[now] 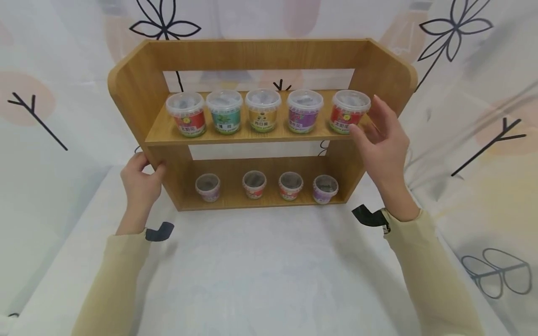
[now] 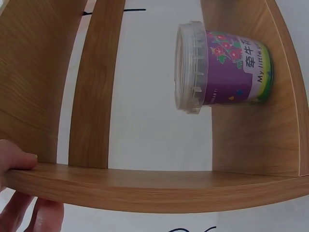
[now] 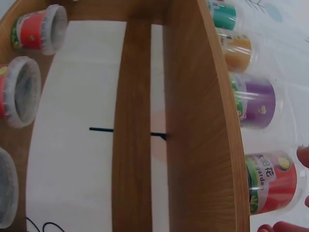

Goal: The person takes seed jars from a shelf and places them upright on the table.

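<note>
Wooden shelf [image 1: 265, 55], five upper cups [image 1: 263, 114], four lower cups [image 1: 254, 185], contents unclear

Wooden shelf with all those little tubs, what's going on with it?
A person's left hand grips the side of the wooden shelf. The right hand is at the red tub on the right end of the upper board; whether it touches the tub is hard to tell. Four other tubs stand along that board, and four more tubs on the lower board.
</note>
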Motion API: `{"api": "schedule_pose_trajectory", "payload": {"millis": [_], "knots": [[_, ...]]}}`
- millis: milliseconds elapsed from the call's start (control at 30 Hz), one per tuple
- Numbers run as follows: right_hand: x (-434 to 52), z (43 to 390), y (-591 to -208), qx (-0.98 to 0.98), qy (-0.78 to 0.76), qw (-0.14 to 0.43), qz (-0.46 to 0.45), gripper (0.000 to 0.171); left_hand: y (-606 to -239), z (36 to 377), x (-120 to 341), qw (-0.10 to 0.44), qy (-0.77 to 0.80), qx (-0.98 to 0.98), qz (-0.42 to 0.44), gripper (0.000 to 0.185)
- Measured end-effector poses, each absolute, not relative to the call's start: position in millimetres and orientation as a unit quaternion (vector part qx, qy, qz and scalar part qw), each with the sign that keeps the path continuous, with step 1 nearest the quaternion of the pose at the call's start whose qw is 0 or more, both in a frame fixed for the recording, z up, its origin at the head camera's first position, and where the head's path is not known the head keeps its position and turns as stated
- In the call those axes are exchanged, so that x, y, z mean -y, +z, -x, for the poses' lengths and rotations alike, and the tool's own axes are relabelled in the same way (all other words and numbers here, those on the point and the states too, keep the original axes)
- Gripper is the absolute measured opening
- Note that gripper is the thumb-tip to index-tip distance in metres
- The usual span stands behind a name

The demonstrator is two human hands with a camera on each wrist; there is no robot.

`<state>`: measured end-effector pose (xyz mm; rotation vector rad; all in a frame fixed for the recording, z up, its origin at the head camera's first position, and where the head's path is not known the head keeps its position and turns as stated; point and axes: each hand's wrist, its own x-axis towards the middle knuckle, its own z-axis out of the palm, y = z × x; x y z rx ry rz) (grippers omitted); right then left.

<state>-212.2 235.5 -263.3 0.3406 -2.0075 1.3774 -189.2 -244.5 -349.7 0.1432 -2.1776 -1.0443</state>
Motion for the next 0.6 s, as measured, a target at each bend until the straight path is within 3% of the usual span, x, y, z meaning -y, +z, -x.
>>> {"api": "schedule_pose_trajectory", "payload": {"millis": [333,600], "knots": [[-231.8,225.9,-249.6,0.78,0.561,0.257,-0.107,0.063,-354.6,186.0,241.8,0.344,-0.421,0.836,-0.074,0.034],[-231.8,232.2,-244.3,0.783,0.566,0.239,-0.093,0.065,-350.6,183.6,240.8,0.334,-0.428,0.836,-0.086,0.036]]}}
